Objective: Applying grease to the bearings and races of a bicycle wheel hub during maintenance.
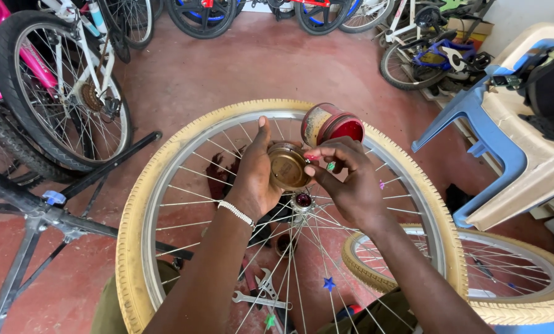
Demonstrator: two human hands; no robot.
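A cream-tyred bicycle wheel [166,185] lies flat across the person's lap, its hub [302,200] near the middle with red grease showing. Just above it, the left hand [255,176] cups a round brass-coloured tin lid [287,166], fingers wrapped about its edge. The right hand [345,179] holds the open tin of red grease [332,125] tilted, fingertips pinched narrow by the lid. Keeping the tin steady over the hub should avoid drips. Spanners [261,295] lie on the floor below.

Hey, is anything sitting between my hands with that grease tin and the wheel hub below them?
Nothing visible does. The left hand and right hand hold the tin directly above the hub.
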